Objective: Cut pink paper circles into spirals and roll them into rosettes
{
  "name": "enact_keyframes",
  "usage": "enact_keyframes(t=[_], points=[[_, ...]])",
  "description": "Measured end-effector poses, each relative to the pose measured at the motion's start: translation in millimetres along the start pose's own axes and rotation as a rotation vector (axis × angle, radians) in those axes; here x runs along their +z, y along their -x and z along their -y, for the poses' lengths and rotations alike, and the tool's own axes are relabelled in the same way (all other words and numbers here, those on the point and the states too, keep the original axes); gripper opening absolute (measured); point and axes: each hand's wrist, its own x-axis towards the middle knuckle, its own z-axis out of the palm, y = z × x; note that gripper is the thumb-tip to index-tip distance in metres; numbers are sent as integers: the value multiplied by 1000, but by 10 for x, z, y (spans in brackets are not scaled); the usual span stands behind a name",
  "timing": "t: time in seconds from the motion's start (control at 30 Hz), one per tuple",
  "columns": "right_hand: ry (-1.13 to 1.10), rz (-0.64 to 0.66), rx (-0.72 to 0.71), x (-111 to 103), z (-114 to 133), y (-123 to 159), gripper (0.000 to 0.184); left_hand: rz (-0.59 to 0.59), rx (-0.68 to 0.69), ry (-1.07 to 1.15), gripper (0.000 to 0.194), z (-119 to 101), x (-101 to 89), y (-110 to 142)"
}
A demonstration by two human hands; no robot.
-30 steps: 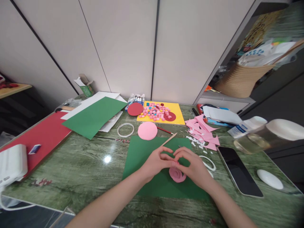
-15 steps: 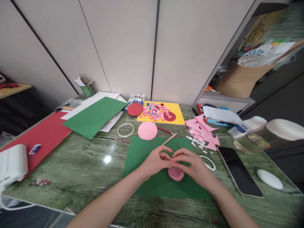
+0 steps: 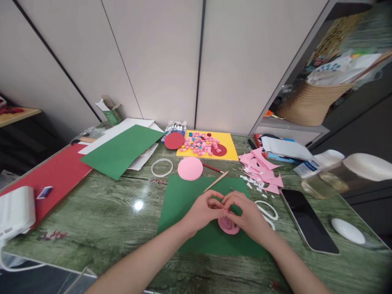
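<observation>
My left hand (image 3: 203,210) and my right hand (image 3: 246,214) meet fingertip to fingertip over a green paper sheet (image 3: 183,200) near the table's front. Between them they pinch the top of a pink rolled paper spiral (image 3: 228,225), whose coil lies on the green sheet under my right hand. Both hands have their fingers curled in a pinch. A thin wooden stick (image 3: 216,181) lies just beyond my fingers, and a flat pink paper circle (image 3: 190,168) lies a little farther back.
Pink paper scraps (image 3: 261,169) and scissors (image 3: 268,212) lie right of my hands, then a black phone (image 3: 308,220). At the back sit a yellow sheet (image 3: 228,141) with small rolled flowers, a red circle (image 3: 174,140), a tape ring (image 3: 162,167), and green (image 3: 122,149) and red (image 3: 58,173) sheets.
My hands stayed together over the green sheet. The pink spiral shifted slightly under my right hand as my fingers worked its top; nothing else moved.
</observation>
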Motion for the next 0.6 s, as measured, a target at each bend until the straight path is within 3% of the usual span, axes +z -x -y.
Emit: enact_keyframes(t=[0.2, 0.4, 0.6], points=[[2, 99, -2, -79, -20, 14, 4, 24, 3, -15, 47, 36, -59, -32], [-34, 249, -59, -95, -65, 19, 17, 110, 21, -172, 45, -5, -120, -33], [10, 79, -17, -57, -69, 31, 13, 18, 25, -70, 45, -5, -91, -33]])
